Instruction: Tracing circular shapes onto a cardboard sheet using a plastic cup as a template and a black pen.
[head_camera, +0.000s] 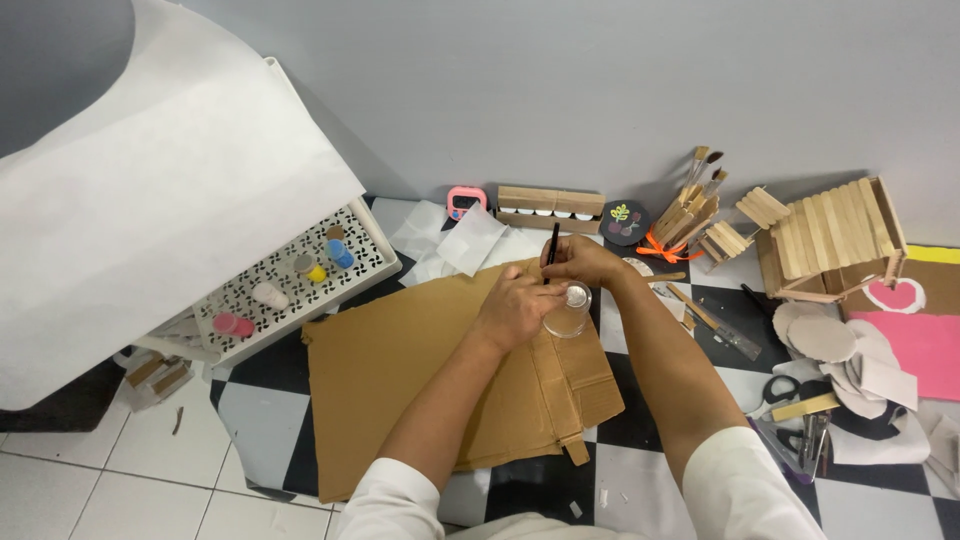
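Observation:
My left hand grips a clear glass standing upside down on a flat brown cardboard sheet. Just behind the glass, my right hand holds a thin black pen upright, its tip down at the glass's far rim. Both hands meet over the cardboard's far right part. The pen's tip is hidden behind my fingers.
A white perforated tray with small paint bottles stands at left under a large white paper sheet. At right are a stick house, brushes, cardboard circles, scissors and pink paper. A pink timer sits by the wall.

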